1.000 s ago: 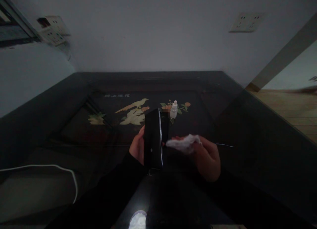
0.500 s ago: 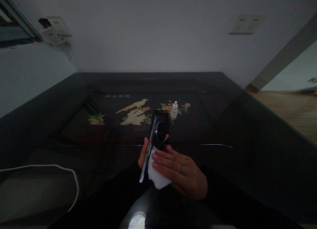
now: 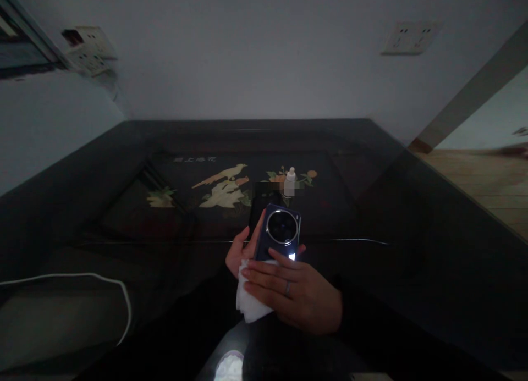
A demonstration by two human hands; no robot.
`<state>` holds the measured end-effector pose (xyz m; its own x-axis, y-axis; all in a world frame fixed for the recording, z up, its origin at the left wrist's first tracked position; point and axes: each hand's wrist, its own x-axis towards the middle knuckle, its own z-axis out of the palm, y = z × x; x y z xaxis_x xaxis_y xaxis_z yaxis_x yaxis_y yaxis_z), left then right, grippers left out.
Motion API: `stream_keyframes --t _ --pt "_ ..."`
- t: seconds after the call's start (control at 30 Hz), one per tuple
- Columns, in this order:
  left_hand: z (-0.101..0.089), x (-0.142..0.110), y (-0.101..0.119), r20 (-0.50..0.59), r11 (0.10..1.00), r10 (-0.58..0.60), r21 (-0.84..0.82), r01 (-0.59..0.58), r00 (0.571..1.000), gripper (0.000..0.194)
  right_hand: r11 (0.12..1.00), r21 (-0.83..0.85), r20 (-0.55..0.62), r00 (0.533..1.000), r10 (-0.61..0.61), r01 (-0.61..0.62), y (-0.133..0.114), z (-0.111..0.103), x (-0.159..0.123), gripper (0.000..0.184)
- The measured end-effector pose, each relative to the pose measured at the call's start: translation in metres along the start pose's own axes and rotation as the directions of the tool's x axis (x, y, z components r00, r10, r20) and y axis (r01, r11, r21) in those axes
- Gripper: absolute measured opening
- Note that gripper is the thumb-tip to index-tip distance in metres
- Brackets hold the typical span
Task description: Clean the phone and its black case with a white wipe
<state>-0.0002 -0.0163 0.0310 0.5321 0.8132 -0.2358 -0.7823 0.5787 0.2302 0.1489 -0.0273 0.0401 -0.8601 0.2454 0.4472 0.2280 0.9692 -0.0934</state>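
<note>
A dark blue phone (image 3: 282, 227) with a large round camera ring is tilted so its back faces up. My left hand (image 3: 239, 250) grips it from beneath, thumb side showing at its left edge; the rest of that hand is hidden. Across the lower back of the phone lies my right hand (image 3: 307, 298), a ring on one finger. Its fingers press a folded white tissue (image 3: 254, 307) against the phone. Beyond the phone is a dark rectangular object (image 3: 259, 199), its kind unclear. A small white dropper bottle (image 3: 290, 176) stands just right of that object.
The glossy black table (image 3: 358, 265) carries an inlaid bird and flowers (image 3: 225, 191). A white cable (image 3: 94, 275) curves along the left. Wall sockets (image 3: 410, 38) are at the back right, with more sockets (image 3: 93, 43) at the left. A bright round reflection shows at the bottom.
The phone has turned from nearly edge-on to showing its back and camera ring. My right hand and the tissue have shifted slightly left and down.
</note>
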Motion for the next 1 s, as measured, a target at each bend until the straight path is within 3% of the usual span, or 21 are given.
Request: stream_keyframes --t 0.13,0.2,0.33,0.4,0.57,0.7,0.8,0.9,1.0 --pt "0.0 -0.001 0.003 -0.028 0.996 0.084 0.008 -0.084 0.996 0.06 0.991 -0.065 -0.08 0.99 0.112 -0.118 0.008 -0.002 -0.003 0.034" --pt "0.0 0.0 0.005 -0.015 0.994 0.11 0.03 -0.109 0.994 0.061 0.99 -0.074 -0.102 0.989 0.111 -0.119 0.007 -0.003 -0.003 0.034" --pt "0.004 -0.002 0.01 0.018 0.995 0.088 0.042 -0.089 0.996 0.06 0.994 -0.077 -0.054 0.996 0.072 -0.076 -0.002 -0.001 0.001 0.036" --pt "0.004 -0.002 0.008 0.012 0.997 0.07 0.042 -0.071 0.997 0.06 0.987 -0.111 -0.041 0.992 0.116 -0.12 -0.005 0.001 0.004 0.037" --pt "0.0 0.001 -0.003 -0.126 0.984 0.171 -0.035 -0.177 0.977 0.054 0.929 -0.21 -0.155 0.949 0.274 -0.303 -0.003 0.008 0.008 0.037" --pt "-0.005 0.005 -0.007 -0.157 0.978 0.196 -0.045 -0.205 0.968 0.052 0.898 -0.244 -0.183 0.927 0.328 -0.366 0.003 0.009 0.01 0.036" --pt "-0.008 0.009 -0.011 -0.152 0.977 0.197 -0.055 -0.207 0.969 0.051 0.886 -0.236 -0.17 0.915 0.367 -0.399 0.006 0.009 0.011 0.039" --pt "-0.008 0.012 -0.015 -0.149 0.976 0.197 -0.068 -0.208 0.969 0.062 0.887 -0.197 -0.17 0.906 0.388 -0.417 0.006 0.01 0.011 0.039" --pt "-0.003 0.011 -0.008 -0.169 0.976 0.199 -0.053 -0.21 0.965 0.066 0.905 -0.149 -0.185 0.91 0.37 -0.398 0.002 0.012 0.011 0.037"
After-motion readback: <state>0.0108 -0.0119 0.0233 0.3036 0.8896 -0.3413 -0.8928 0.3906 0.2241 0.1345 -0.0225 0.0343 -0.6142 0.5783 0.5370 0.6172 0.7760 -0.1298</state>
